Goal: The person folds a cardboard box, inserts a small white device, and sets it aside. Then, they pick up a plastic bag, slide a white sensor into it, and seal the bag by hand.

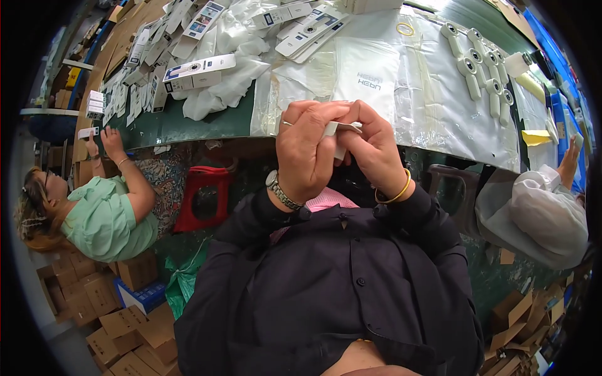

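Note:
In front of my chest, just off the table's near edge, both hands close on a thin white piece with a bent edge (342,127). Fingers cover most of it, so whether it is a carton flap or a pouch is unclear. My left hand (307,150), with a watch at the wrist, wraps round its left side. My right hand (376,147), wearing a yellow bangle, pinches its right side between thumb and fingers. Just beyond lies a stack of flat white printed pouches (367,66). Several white handheld devices with round heads (470,67) lie to the right.
Printed white cartons (199,72) pile up at the left over white plastic wrapping (235,28). Flat cartons (311,31) lie at the back. A rubber band (405,29) rests farther off. Co-workers sit at left (106,213) and right (539,210), near a red stool (204,197).

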A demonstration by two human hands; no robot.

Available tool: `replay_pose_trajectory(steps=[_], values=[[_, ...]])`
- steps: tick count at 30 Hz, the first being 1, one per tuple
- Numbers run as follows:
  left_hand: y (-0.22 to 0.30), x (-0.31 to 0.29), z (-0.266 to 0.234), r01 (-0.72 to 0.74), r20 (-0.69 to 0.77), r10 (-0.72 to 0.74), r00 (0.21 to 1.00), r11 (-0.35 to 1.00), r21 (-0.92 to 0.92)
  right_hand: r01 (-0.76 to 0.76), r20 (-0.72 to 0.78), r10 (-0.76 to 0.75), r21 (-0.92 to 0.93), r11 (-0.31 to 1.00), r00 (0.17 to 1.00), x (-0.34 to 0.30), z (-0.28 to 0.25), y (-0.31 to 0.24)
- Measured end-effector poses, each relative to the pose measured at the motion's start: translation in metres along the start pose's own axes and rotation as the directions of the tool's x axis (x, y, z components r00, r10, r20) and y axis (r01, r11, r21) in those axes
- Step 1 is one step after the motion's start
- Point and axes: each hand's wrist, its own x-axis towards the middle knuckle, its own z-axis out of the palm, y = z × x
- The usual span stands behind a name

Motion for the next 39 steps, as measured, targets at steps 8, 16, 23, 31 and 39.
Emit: replay_pose_trajectory(steps=[8, 16, 23, 31, 39], values=[[-0.013, -0.013, -0.007, -0.064, 0.092, 0.071, 0.993, 0.995, -0.074, -0.045, -0.113, 0.045, 0.007, 0.999, 0.993, -0.004, -0.009, -0.019], [-0.013, -0.022, -0.001, -0.004, 0.196, 0.004, 0.981, 1.000, 0.001, -0.092, -0.138, 0.091, -0.008, 0.996, 0.986, -0.006, -0.001, -0.016], [-0.015, -0.031, -0.003, 0.166, 0.088, -0.154, 0.984, 0.975, -0.147, 0.489, 0.234, -0.503, -0.737, 0.466, 0.832, -0.005, 0.003, -0.024], [0.002, -0.020, 0.004, 0.103, -0.066, -0.098, 0.993, 0.991, 0.086, 0.409, 0.022, -0.550, -0.694, 0.592, 0.835, -0.011, 0.006, -0.009], [-0.026, -0.030, -0.011, -0.083, 0.006, 0.083, 0.997, 0.990, 0.113, 0.213, 0.078, -0.202, -0.501, 0.839, 0.976, -0.022, 0.000, -0.033]])
